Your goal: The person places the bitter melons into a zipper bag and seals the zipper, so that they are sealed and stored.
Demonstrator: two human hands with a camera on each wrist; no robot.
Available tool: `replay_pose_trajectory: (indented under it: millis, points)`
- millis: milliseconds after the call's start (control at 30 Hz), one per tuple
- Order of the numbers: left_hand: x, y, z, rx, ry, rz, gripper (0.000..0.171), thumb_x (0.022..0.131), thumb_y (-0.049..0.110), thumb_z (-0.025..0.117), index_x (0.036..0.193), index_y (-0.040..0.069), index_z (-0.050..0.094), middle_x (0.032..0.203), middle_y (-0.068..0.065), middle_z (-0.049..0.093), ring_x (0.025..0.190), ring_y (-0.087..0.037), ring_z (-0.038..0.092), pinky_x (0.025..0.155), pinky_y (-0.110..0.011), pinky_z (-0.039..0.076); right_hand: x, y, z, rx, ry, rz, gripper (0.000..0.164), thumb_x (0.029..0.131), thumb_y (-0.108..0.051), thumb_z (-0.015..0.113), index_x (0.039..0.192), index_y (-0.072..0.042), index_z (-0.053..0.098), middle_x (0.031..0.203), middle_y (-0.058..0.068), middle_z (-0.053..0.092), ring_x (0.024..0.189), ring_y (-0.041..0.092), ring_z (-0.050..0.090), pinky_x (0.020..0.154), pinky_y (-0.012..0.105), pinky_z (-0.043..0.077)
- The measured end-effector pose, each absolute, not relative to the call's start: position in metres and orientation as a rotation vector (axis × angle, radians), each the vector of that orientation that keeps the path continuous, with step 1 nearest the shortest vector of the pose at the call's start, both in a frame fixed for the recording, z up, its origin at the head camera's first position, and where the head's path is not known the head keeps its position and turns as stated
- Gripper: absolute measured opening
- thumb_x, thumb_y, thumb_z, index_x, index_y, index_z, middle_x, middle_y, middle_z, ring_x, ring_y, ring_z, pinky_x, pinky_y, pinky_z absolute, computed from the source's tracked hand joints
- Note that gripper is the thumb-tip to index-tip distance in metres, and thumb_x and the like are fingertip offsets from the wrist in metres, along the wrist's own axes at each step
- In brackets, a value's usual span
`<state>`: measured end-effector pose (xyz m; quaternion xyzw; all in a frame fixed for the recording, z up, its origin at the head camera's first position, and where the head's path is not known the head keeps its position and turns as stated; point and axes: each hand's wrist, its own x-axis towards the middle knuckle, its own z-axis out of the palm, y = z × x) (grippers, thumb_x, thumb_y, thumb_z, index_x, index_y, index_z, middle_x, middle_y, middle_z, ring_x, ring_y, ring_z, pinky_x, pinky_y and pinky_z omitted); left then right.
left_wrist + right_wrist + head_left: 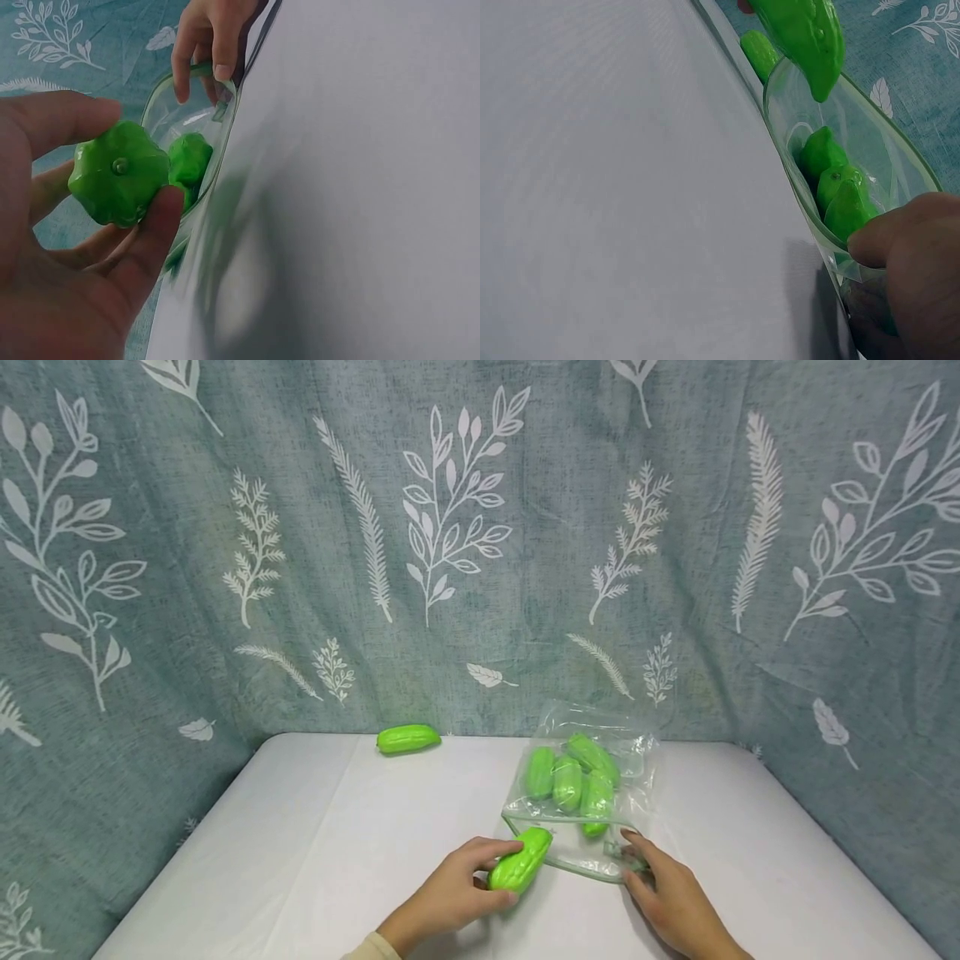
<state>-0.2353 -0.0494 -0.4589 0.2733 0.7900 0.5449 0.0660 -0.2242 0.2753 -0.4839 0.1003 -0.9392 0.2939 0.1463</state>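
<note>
A bright green, ribbed bitter melon [527, 862] sits between the thumb and fingers of my left hand [459, 887], just left of a clear plastic bag [573, 863]. The left wrist view shows the melon's stem end [120, 166] facing the camera. The bag lies with its green-edged mouth toward me, spread apart. My right hand [671, 895] pinches the right corner of that mouth, thumb on the outer side and fingers inside. Several more bitter melons [567, 783] lie in the bag; one reaches near the mouth. My right fingertips are partly hidden in the right wrist view.
Another green bitter melon [408, 739] lies alone near the back edge of the white table [300, 835], left of the bag. A blue-green curtain [480, 527] with white leaf prints hangs behind the table and along its sides.
</note>
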Motion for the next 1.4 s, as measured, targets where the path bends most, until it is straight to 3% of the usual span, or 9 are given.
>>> replay_pose_trajectory:
  millis: [300,800,1033,1400]
  points:
    - [-0.237,-0.037,-0.460,0.838,2.374,1.591,0.061,0.082,0.011,0.078,0.140,0.019,0.060,0.133,-0.002,0.053,0.111,-0.016,0.059,0.081,-0.021,0.053,-0.224,0.275,-0.484,0.277,-2.718,0.871,0.055,0.094,-0.013,0.070,0.145,-0.008,0.050,0.124,0.010,0.068,0.123,0.039,0.057,0.101,0.061,0.042]
    - [-0.240,-0.021,-0.465,0.838,2.472,1.560,0.059,0.084,0.011,0.078,0.140,0.020,0.060,0.134,-0.001,0.053,0.111,-0.011,0.057,0.082,-0.018,0.052,-0.225,0.275,-0.484,0.267,-2.724,0.869,0.055,0.094,-0.014,0.070,0.145,-0.008,0.050,0.123,0.009,0.068,0.122,0.037,0.058,0.101,0.059,0.043]
    - [-0.242,-0.014,-0.466,1.021,2.683,1.382,0.059,0.084,0.013,0.078,0.140,0.018,0.060,0.135,-0.006,0.056,0.119,-0.015,0.055,0.090,-0.024,0.051,-0.225,0.276,-0.485,0.299,-2.677,0.843,0.055,0.092,-0.012,0.071,0.144,-0.008,0.051,0.121,0.010,0.069,0.119,0.038,0.060,0.098,0.060,0.045]
    - [-0.245,0.001,-0.462,0.964,2.783,1.253,0.060,0.084,0.017,0.079,0.141,0.020,0.059,0.133,-0.004,0.049,0.108,-0.007,0.052,0.089,-0.025,0.049,-0.225,0.276,-0.484,0.271,-2.719,0.866,0.055,0.094,-0.014,0.069,0.145,-0.008,0.049,0.123,0.011,0.068,0.121,0.038,0.059,0.099,0.060,0.044]
